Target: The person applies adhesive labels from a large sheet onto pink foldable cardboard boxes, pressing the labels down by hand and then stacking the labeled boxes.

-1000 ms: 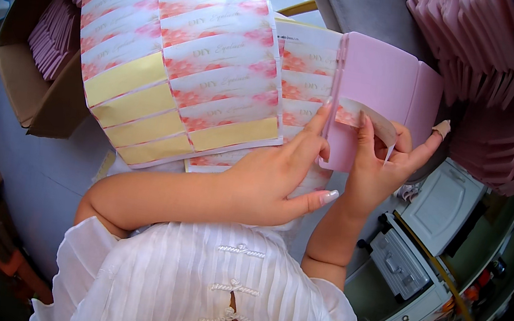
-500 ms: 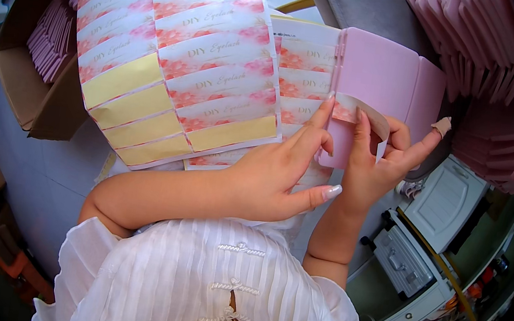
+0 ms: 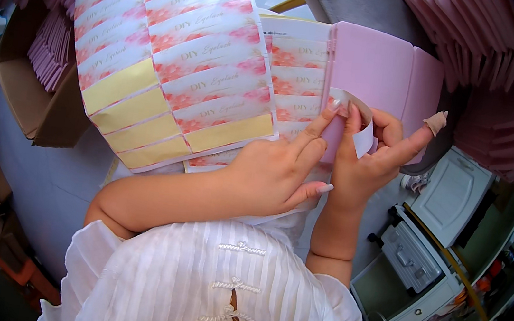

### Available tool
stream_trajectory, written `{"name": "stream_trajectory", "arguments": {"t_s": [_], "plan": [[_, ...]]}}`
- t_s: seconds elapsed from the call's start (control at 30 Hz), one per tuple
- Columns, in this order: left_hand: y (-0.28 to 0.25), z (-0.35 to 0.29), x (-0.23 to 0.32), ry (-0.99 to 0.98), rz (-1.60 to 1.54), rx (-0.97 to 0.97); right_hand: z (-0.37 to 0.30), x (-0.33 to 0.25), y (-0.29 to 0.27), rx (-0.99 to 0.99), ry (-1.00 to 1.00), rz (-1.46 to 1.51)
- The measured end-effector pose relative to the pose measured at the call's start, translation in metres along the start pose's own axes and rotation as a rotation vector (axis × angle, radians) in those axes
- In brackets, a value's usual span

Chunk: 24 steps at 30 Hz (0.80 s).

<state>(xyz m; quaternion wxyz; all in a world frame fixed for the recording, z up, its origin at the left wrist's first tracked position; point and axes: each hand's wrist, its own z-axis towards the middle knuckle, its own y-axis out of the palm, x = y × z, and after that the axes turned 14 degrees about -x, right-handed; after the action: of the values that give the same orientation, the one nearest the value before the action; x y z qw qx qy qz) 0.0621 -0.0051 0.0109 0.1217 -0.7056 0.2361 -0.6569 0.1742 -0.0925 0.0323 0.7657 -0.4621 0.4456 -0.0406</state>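
Observation:
A flat pink plastic case (image 3: pixel 374 59) lies open, its spine beside the sticker sheets. Over its near part, my right hand (image 3: pixel 366 162) pinches a floral sticker (image 3: pixel 361 142) between thumb and fingers; the loose end curls up and shows its white side. A tan wrap covers one outstretched finger of this hand. My left hand (image 3: pixel 275 169) reaches across, its index fingertip touching the left end of the sticker. Its thumb is spread and the other fingers are bent. To the left lies a large floral sticker sheet (image 3: pixel 212 57) with several yellow backing gaps, partly over another sheet (image 3: pixel 295 78).
Stacked pink cases (image 3: pixel 468 32) rise at the upper right, with more below them (image 3: pixel 497 137). A cardboard box (image 3: pixel 24 107) holding pink cases stands at the left. A grey padded surface (image 3: pixel 362 5) lies beyond the open case. Lower right are a white cabinet door (image 3: pixel 452 196) and a silver case (image 3: pixel 412 255).
My left index fingertip has come down onto the sticker's left end. The sticker's loose end has curled further toward me, showing more white. The whole view has shifted slightly.

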Motion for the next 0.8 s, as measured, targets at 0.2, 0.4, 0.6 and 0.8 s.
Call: {"name": "stream_trajectory", "arguments": {"t_s": [0.2, 0.4, 0.6, 0.8], "plan": [[0.001, 0.003, 0.003, -0.036, 0.126, 0.024, 0.004, -0.007, -0.003, 0.032, 0.003, -0.202], [-0.002, 0.004, 0.006, -0.057, 0.175, -0.006, 0.006, 0.013, 0.001, 0.07, -0.125, -0.262], [0.001, 0.006, 0.006, -0.036, 0.183, 0.041, -0.003, 0.024, 0.01, 0.13, -0.084, -0.333], [0.001, 0.009, 0.007, -0.068, 0.187, 0.017, 0.002, 0.026, 0.008, 0.175, -0.061, -0.468]]}}
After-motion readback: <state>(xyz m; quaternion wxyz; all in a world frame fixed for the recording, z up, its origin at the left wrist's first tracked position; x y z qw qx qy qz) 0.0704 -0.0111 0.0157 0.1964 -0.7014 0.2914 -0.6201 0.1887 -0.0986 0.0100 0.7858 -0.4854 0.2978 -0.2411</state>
